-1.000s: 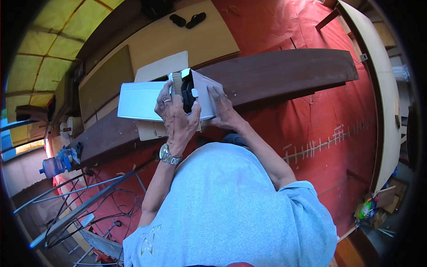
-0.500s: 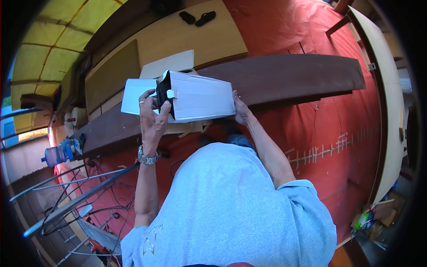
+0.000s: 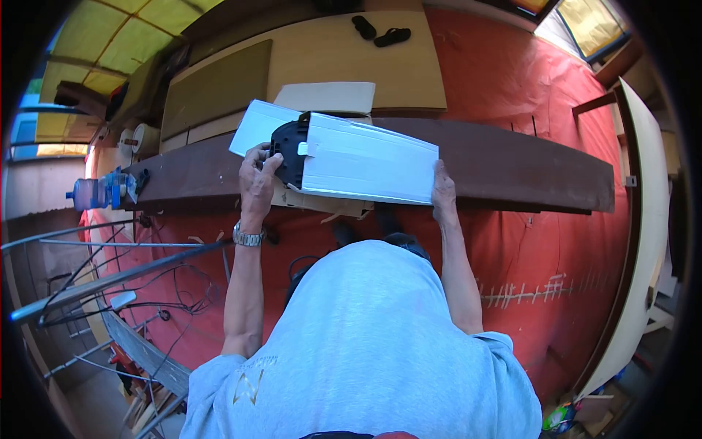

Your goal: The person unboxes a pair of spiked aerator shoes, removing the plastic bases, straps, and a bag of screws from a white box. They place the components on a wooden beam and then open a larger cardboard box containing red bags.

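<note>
A white cardboard box (image 3: 373, 161) is held level above a long brown bench, its open end to the left. Out of that end sticks a black plastic part (image 3: 289, 150) with a rounded edge; the rest of it is hidden inside. My left hand (image 3: 256, 186) grips the part's edge between thumb and fingers. At the opposite end, my right hand (image 3: 444, 190) holds the box, thumb on top and fingers mostly hidden behind. Beneath the box lies an opened cardboard carton (image 3: 329, 97), partly covered.
The brown bench (image 3: 526, 157) crosses the view over a red floor covering (image 3: 541, 249). Behind it is a pale wooden board (image 3: 351, 51) with black flip-flops (image 3: 393, 36). At left are metal tubes with cables (image 3: 110, 282) and a blue water bottle (image 3: 88, 193).
More of the black part now shows outside the box's left end. The camera view has shifted, so box and hands appear further right.
</note>
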{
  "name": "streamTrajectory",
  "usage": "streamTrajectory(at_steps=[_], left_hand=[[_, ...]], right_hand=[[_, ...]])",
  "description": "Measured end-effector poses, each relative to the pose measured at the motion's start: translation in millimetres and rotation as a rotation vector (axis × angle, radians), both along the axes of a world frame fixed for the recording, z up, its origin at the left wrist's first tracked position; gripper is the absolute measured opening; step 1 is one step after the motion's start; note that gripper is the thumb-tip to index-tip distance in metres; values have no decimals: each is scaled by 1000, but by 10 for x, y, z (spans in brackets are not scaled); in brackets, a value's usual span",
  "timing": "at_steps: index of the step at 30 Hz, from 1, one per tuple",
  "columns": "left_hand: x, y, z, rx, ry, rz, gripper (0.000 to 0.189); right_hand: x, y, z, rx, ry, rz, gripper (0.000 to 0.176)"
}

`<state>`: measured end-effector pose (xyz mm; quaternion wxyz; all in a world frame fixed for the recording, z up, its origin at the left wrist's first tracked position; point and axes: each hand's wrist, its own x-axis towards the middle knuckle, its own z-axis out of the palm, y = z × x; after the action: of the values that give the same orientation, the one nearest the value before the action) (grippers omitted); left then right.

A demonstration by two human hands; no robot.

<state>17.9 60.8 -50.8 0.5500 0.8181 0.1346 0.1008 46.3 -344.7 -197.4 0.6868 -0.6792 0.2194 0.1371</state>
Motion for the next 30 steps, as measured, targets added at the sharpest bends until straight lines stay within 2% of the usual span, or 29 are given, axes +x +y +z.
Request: streamTrajectory(at_steps=[8, 12, 13, 17, 23, 30], left_hand=[[-40, 505, -134, -555, -53, 84, 20], [-63, 782, -208, -659, -81, 118, 20], [-62, 838, -219, -672, -92, 122, 20], [-67, 1003, -280, -712, -110, 155, 20], [-142, 1248, -578, -751, -131, 195, 21], [-131, 1458, -642, -751, -164, 212, 12]], right_hand=[[-9, -44, 3, -9, -76, -51, 71], [-4, -122, 140, -71, -79, -24, 70], [4, -165, 149, -88, -80, -7, 73], [33, -84, 319, -80, -175, -70, 62], [-46, -109, 494, -141, -145, -81, 62], [-84, -125, 589, -186, -128, -116, 62]])
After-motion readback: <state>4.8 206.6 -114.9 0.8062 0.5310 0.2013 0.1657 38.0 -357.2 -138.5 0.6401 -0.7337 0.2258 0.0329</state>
